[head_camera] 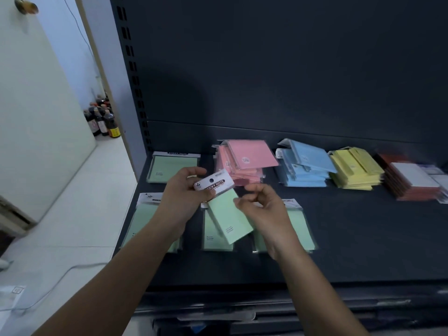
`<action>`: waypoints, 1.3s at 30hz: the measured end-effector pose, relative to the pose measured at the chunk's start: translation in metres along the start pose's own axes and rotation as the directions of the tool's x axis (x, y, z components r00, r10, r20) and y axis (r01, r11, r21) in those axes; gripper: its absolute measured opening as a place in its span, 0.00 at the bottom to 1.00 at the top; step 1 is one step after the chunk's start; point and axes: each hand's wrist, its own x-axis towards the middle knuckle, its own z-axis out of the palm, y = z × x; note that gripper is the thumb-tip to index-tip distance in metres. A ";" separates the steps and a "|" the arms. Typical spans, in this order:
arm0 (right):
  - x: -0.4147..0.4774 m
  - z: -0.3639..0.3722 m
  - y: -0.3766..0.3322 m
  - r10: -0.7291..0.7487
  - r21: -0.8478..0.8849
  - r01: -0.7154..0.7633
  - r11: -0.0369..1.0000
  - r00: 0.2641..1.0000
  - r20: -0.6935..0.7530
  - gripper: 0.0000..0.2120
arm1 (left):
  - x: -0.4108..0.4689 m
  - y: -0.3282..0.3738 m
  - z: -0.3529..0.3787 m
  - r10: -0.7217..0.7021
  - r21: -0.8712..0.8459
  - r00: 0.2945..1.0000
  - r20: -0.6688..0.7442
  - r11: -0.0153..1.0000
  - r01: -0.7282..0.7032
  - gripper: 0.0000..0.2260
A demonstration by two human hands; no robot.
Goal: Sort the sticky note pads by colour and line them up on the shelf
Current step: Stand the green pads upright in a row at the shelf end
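Left hand [184, 190]: fingers curled round the white header card of a green sticky note pad [229, 215], thumb on top of the card, a firm hold.

Pad is in the air above the dark shelf [363, 238], over the front row. Long axis runs on a diagonal: header end up and to the left, toward the back of the shelf; plain green end down and to the right, toward me. Printed face is up.

Right hand [263, 208]: fingers loosely curled at the pad's right edge, motion-blurred. I cannot tell whether they pinch the pad or only hover beside it.

Green pads lying flat on the shelf, headers to the back: one at the back left [174, 167]; front row of three, left [145, 219], middle [213, 237] partly under the held pad, right [299, 221] partly behind my right hand.

Back row, left to right: pink stack [247, 161], blue stack [305, 167], yellow stack [356, 169], red stack [409, 181]. Stacks are loose, top pads skewed.

Left of the shelf unit, dark bottles [104, 120] stand on the floor.
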 end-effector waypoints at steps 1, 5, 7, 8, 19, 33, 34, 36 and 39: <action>0.000 0.002 0.003 -0.035 -0.109 0.039 0.993 0.999 0.035 0.13 | 0.001 -0.002 0.001 0.036 0.072 0.999 -0.009 0.997 -0.035 0.18; 0.001 0.007 0.007 -0.128 -0.399 0.164 0.902 0.985 0.114 0.17 | 0.010 -0.006 0.009 0.171 0.299 0.985 -0.008 0.941 -0.161 0.17; 0.003 0.010 0.009 -0.154 -0.507 0.209 0.836 0.977 0.148 0.17 | 0.015 -0.008 0.010 0.191 0.366 0.982 -0.011 0.914 -0.174 0.16; 0.005 0.011 0.010 -0.158 -0.564 0.227 0.794 0.973 0.169 0.18 | 0.017 -0.010 0.010 0.185 0.394 0.983 -0.007 0.904 -0.167 0.16; 0.013 0.020 -0.004 -0.251 -0.858 0.319 0.402 0.940 0.232 0.15 | 0.034 -0.005 -0.009 0.262 0.498 0.963 -0.063 0.845 -0.198 0.16; 0.062 0.098 -0.005 0.120 -0.325 -0.037 0.945 0.964 0.239 0.26 | 0.059 -0.002 -0.072 0.036 0.492 0.965 -0.259 0.865 0.099 0.18; 0.062 0.101 -0.006 0.136 -0.261 -0.076 0.962 0.966 0.219 0.25 | 0.060 -0.001 -0.073 0.047 0.446 0.952 -0.301 0.890 0.097 0.16; 0.063 0.102 -0.008 0.163 -0.131 -0.142 0.981 0.971 0.173 0.22 | 0.061 0.001 -0.077 0.090 0.367 0.923 -0.373 0.928 0.058 0.10; 0.061 0.102 -0.012 0.215 0.003 -0.217 0.976 0.971 0.106 0.16 | 0.057 0.008 -0.082 0.120 0.191 0.898 -0.423 0.981 -0.041 0.05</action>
